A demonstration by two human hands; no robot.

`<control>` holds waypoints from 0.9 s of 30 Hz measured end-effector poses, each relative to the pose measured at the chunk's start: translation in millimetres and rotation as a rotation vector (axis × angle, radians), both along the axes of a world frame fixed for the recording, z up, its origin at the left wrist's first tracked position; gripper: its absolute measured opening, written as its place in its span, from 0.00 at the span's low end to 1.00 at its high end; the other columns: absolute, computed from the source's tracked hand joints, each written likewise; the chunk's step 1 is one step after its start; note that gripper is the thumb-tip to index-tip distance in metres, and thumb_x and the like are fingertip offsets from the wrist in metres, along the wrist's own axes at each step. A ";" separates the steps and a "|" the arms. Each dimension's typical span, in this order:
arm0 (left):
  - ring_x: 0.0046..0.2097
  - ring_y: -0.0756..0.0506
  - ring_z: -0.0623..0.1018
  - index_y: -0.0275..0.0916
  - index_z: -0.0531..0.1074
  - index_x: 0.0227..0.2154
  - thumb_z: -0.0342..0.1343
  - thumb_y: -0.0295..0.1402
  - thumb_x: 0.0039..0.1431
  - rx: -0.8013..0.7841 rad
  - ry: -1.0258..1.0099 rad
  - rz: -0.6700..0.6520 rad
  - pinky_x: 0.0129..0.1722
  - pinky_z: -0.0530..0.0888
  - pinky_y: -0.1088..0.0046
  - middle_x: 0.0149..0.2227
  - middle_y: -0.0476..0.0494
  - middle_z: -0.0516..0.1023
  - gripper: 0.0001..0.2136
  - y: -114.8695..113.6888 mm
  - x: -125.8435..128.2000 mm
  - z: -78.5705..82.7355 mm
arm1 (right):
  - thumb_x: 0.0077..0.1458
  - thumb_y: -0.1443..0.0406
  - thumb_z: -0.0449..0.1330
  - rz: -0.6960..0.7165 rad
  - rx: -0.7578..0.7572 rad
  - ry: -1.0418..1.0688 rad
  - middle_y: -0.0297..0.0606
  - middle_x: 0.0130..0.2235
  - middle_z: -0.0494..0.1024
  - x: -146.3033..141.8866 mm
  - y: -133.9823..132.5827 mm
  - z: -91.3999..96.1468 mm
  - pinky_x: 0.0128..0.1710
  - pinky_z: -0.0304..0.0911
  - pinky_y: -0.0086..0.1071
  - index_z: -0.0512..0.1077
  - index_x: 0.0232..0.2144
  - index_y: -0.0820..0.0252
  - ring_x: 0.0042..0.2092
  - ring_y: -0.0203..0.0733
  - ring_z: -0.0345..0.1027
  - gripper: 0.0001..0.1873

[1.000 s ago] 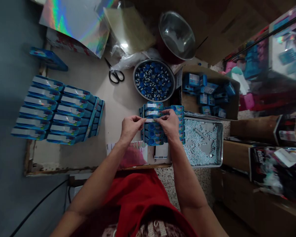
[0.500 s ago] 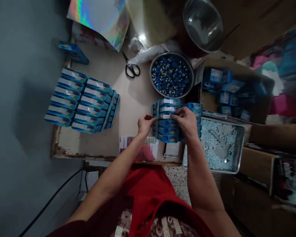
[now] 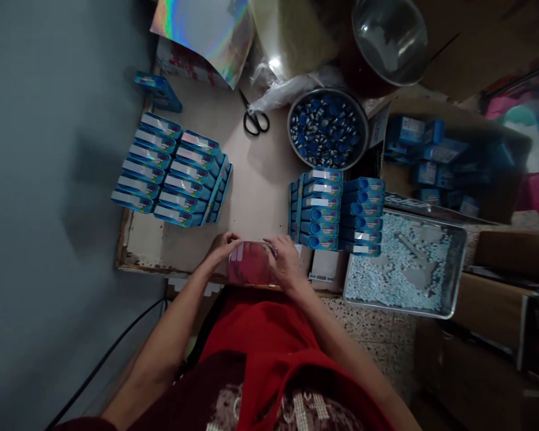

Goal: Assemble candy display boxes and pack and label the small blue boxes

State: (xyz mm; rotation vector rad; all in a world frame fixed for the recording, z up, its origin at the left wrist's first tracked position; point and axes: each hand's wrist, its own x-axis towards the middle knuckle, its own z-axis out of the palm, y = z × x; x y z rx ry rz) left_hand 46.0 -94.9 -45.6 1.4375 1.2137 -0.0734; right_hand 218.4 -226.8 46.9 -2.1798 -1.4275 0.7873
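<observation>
At the table's front edge lies a glossy reflective sheet point(image 3: 250, 263), which mirrors red and has pale rectangles at its upper left. My left hand point(image 3: 222, 248) is closed with its fingertips on the sheet's upper left corner. On the right side, my right hand point(image 3: 285, 263) curls its fingers and thumb over the edge of the sheet. Just beyond it stand blue cartons point(image 3: 321, 214) in two columns; the back ones of the nearer column bear white strips, while the front ones show round openings. Another group of blue cartons point(image 3: 186, 182), with white strips, stands on the left.
A bowl of blue-and-white caps point(image 3: 327, 129) stands behind the right cartons. Black-handled scissors point(image 3: 256, 123) lie mid-table. On the right are a metal tray point(image 3: 459, 272) of pale blue pellets and a cardboard box point(image 3: 514, 140) with blue cartons. A metal pot point(image 3: 388, 42) sits behind.
Both hands have left the right-hand cartons and come down to the glossy sheet at the front edge. The view has shifted, so everything on the table appears further right.
</observation>
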 end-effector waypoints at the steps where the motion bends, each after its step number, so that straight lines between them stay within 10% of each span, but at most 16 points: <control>1: 0.34 0.45 0.76 0.40 0.75 0.29 0.59 0.46 0.48 0.009 -0.028 0.020 0.35 0.69 0.71 0.31 0.46 0.79 0.14 -3.7 1.7 2.6 | 0.65 0.68 0.54 0.029 -0.027 -0.018 0.44 0.45 0.79 -8.1 0.0 -13.5 0.51 0.61 0.39 0.75 0.48 0.58 0.48 0.49 0.67 0.13; 7: 0.33 0.46 0.74 0.39 0.74 0.28 0.58 0.44 0.49 0.009 -0.103 0.108 0.34 0.69 0.71 0.29 0.47 0.77 0.12 -16.5 10.9 16.5 | 0.66 0.65 0.55 0.139 -0.108 -0.159 0.47 0.51 0.77 -33.3 4.9 -54.5 0.50 0.58 0.42 0.71 0.57 0.59 0.50 0.53 0.63 0.19; 17: 0.28 0.46 0.72 0.40 0.70 0.25 0.58 0.42 0.45 -0.013 0.063 0.246 0.29 0.66 0.71 0.25 0.47 0.74 0.10 -21.1 6.1 12.0 | 0.64 0.70 0.53 0.239 -0.070 -0.196 0.51 0.65 0.67 -61.2 -20.9 -59.4 0.59 0.52 0.46 0.64 0.65 0.61 0.63 0.55 0.56 0.27; 27: 0.31 0.45 0.74 0.40 0.72 0.28 0.57 0.42 0.50 0.105 0.085 0.233 0.31 0.65 0.72 0.28 0.46 0.77 0.10 -24.5 3.0 19.2 | 0.67 0.61 0.52 0.203 -0.056 -0.229 0.43 0.41 0.77 -51.0 -25.2 -30.3 0.46 0.50 0.42 0.76 0.46 0.53 0.46 0.51 0.62 0.12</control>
